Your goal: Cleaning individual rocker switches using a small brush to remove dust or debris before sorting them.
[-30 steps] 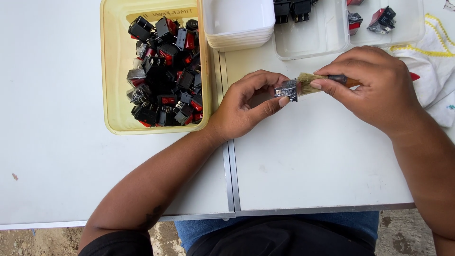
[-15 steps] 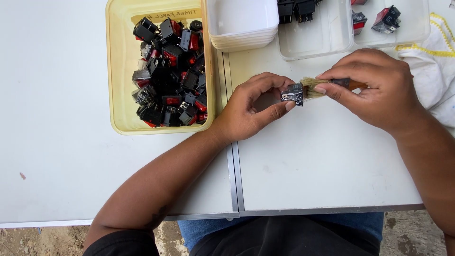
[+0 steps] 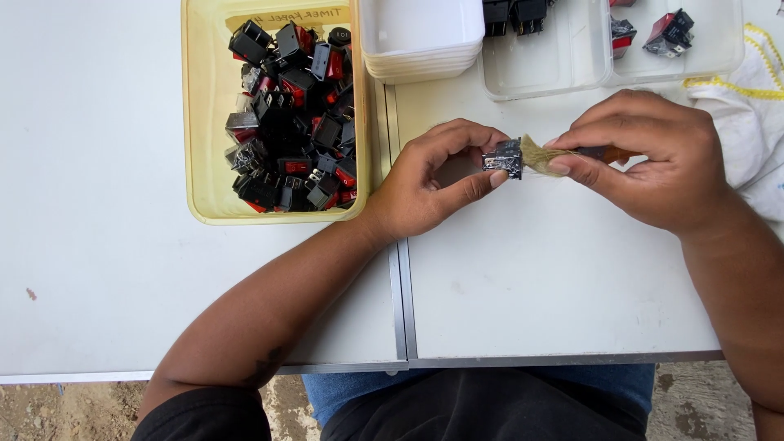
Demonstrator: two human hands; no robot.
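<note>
Rocker switch [image 3: 503, 158], black with metal terminals, sits pinched in the left hand [image 3: 429, 181] fingertips, right of the yellow bin [image 3: 204, 122]; the right hand [image 3: 645, 159] grips a small brush [image 3: 543, 155], bristles touching it.

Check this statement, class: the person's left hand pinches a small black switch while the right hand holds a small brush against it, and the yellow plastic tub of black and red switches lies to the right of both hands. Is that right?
Not quite. The head view shows the yellow plastic tub to the left of both hands. The rest holds: the left hand pinches the small black switch, and the right hand holds the small brush against it.
</note>
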